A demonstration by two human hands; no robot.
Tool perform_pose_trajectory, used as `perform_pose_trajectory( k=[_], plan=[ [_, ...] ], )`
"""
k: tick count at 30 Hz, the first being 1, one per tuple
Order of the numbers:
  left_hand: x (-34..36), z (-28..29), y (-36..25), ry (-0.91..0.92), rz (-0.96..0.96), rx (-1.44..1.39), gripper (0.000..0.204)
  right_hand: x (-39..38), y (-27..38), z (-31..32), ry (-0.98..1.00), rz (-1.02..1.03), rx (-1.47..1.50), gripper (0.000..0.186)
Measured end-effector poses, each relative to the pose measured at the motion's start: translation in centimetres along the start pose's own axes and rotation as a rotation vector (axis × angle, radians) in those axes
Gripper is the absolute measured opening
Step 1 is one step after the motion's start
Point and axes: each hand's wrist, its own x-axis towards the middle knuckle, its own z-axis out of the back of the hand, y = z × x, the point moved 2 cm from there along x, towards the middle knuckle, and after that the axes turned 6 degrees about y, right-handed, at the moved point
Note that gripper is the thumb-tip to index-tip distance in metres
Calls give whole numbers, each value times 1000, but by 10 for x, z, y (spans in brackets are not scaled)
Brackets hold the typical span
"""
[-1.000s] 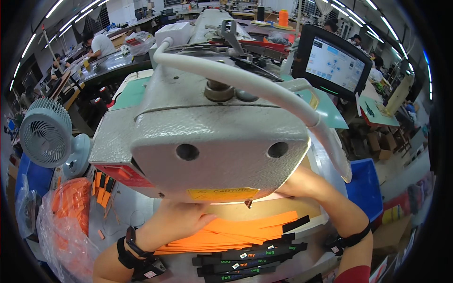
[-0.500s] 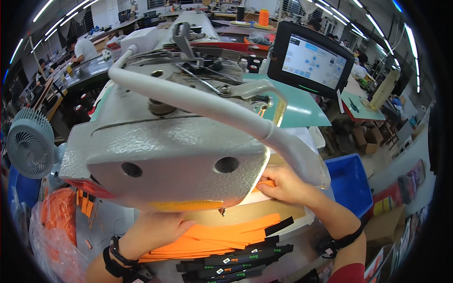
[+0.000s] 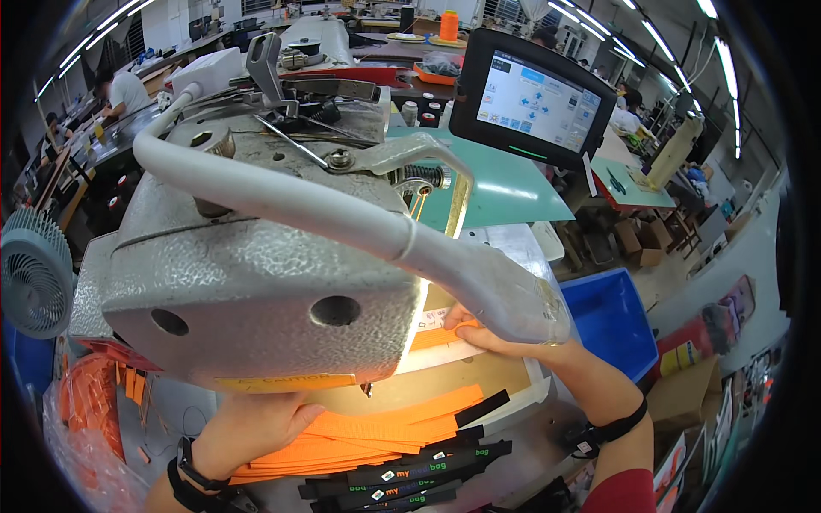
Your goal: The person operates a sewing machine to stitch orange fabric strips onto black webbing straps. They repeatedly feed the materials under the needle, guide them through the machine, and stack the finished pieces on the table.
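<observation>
My right hand (image 3: pixel 479 332) pinches an orange strap (image 3: pixel 434 338) under the lamp, right of the sewing machine head (image 3: pixel 265 291). A white printed label (image 3: pixel 432 320) lies against the strap beside my fingertips. My left hand (image 3: pixel 252 432) is at the machine's near lower edge, thumb beside a fanned pile of orange straps (image 3: pixel 368 432); its other fingers are hidden behind the machine head. One strap in the pile has a black end (image 3: pixel 481 409). Nearer me lie several black straps (image 3: pixel 402 479) with coloured printing.
A grey lamp arm (image 3: pixel 325 218) crosses above the machine. Behind is a touch screen (image 3: pixel 534 103) over a green table (image 3: pixel 513 192). A blue bin (image 3: pixel 611 321) stands at right, a fan (image 3: pixel 36 272) at left. Orange pieces in clear plastic (image 3: pixel 90 410) lie at lower left.
The view has shifted, so the machine appears further left. My right hand's fingers are more exposed beside the machine, and the white label and more of the orange strap now show.
</observation>
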Motion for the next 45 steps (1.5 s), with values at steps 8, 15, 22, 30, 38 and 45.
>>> perform_pose_trajectory(
  k=[8,15,22,30,38,45],
  plan=[
    [2,7,-5,18,1,-19,40,-7,-24,11,15,83,26,41],
    [-1,5,-3,-8,0,3,41,-7,-36,-1,-44,166,-169,34],
    [2,6,-4,-13,-35,23,43,-23,-32,-8,-136,131,-204,32],
    [0,6,-5,23,-1,-29,47,-18,-13,-7,-186,87,-273,29],
    [1,10,-6,47,7,-29,52,-26,-8,-32,-19,382,-783,21],
    [0,4,-2,-2,-29,-13,53,-31,-15,-51,-264,451,-597,33]
  ],
)
